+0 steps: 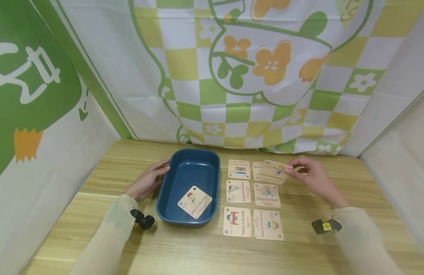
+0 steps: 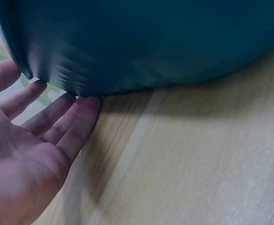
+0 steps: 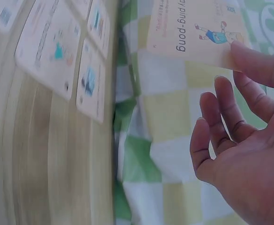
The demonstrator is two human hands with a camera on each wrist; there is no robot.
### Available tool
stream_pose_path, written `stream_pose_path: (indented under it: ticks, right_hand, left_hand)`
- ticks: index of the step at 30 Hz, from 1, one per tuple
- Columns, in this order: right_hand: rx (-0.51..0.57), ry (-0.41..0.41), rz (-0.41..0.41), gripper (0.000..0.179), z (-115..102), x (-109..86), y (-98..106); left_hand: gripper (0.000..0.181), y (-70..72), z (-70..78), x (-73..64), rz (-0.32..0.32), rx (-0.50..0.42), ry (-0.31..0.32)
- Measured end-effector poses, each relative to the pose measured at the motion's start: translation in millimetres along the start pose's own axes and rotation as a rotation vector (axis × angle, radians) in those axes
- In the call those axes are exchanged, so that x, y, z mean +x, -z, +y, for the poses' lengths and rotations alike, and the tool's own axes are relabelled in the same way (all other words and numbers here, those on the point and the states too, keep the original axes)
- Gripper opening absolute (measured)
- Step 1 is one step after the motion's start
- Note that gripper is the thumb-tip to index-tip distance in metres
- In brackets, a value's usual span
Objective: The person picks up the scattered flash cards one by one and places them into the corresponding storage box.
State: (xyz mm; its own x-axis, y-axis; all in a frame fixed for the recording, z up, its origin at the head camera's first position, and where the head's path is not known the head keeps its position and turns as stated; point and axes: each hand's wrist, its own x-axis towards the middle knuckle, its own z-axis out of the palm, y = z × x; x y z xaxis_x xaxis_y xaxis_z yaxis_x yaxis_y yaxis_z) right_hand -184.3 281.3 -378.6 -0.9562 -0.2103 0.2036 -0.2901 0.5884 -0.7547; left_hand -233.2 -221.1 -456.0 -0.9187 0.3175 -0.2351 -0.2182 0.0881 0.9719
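My left hand (image 1: pixel 148 179) touches the left side of a dark blue rectangular tray (image 1: pixel 160 198); in the left wrist view its fairly straight fingers (image 2: pixel 55 112) rest against the outer wall. Inside the tray lies one picture card reading "play on the slide" (image 1: pixel 195 202). My right hand (image 1: pixel 313 177) pinches a corner of a ping-pong picture card (image 3: pixel 207 30) between thumb and index finger. That card is tilted above the table and partly covers another card (image 1: pixel 257 168) in the back row. The right hand's other fingers are loosely bent, holding nothing.
Right of the tray, cards lie in two columns: a desk-picture card (image 1: pixel 239 170), badminton (image 1: pixel 238 191), football (image 1: pixel 267 195), "take a break" (image 1: pixel 237 222) and a building-picture card (image 1: pixel 268 225). A checkered cloth (image 1: pixel 239 114) hangs behind the wooden table (image 1: pixel 184 252).
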Motion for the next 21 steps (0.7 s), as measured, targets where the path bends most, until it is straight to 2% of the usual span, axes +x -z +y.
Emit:
stream_pose_path:
  ticks: [7,13,21]
  right_hand:
    - [0.074,0.055,0.001,0.01,-12.4,8.9,-17.9]
    - [0.119,0.059,-0.028,0.009,-18.6,17.8,-31.6]
    - [0.236,0.066,-0.046,0.009,-39.1,27.6,-56.7]
  left_hand:
    - [0.06,-0.4,0.7,-0.9,-0.006,0.004,-0.011]
    - [0.061,0.0,0.1,-0.7,-0.001,0.007,-0.01]
    - [0.061,-0.3,1.2,-1.7,-0.001,0.01,-0.006]
